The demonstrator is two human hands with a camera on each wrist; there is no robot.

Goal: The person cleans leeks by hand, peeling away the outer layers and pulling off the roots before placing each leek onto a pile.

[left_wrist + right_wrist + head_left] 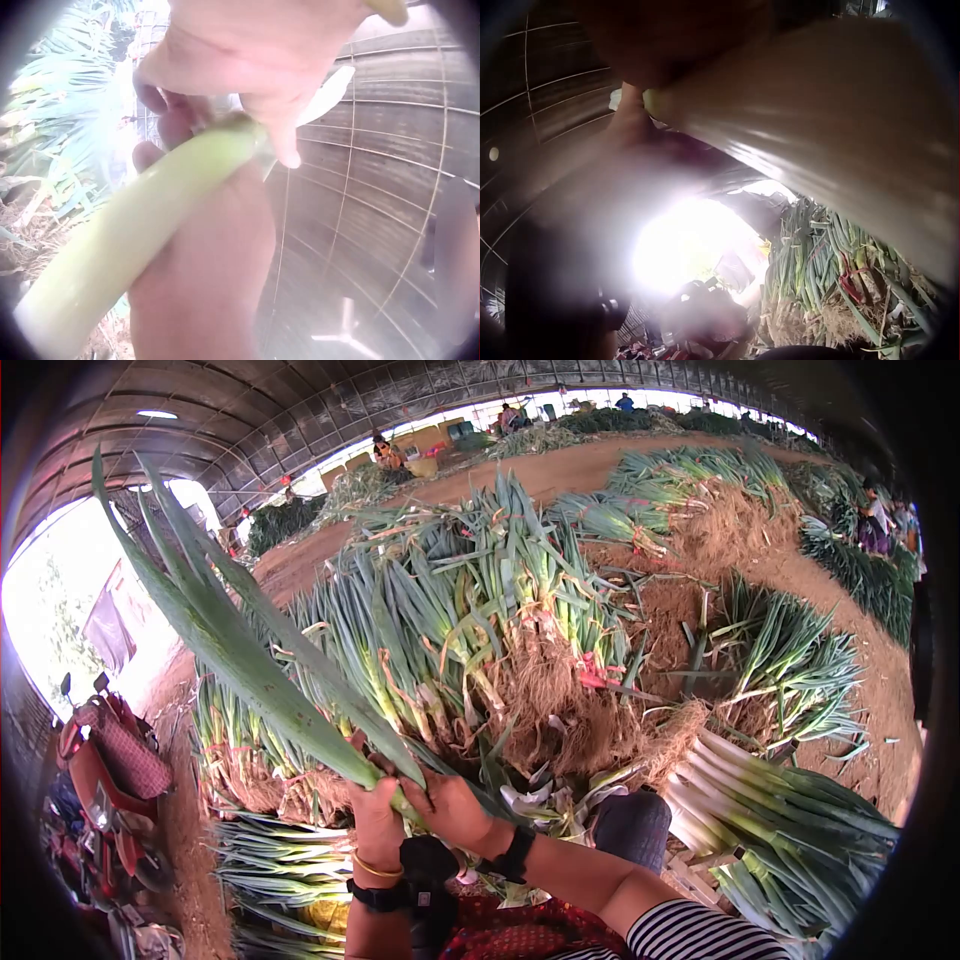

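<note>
A large green onion stalk (270, 705) slants up to the left in the head view, its broad leaves spread at the top. My left hand (377, 825) grips it near the lower end, and my right hand (452, 812) holds it just beside, the two hands close together. In the left wrist view the pale stem (112, 232) runs to the lower left between the left hand (247, 60) and the right hand (210, 262). The stem (817, 135) fills the upper right of the right wrist view, below a dark, blurred hand (675, 37).
Bundles of green onions with roots (540, 690) stand ahead. Trimmed white-stemmed onions (740, 790) lie at the right, more leaves (285, 860) at the lower left. A red motorbike (105, 790) is at the far left. People (388, 452) are in the background.
</note>
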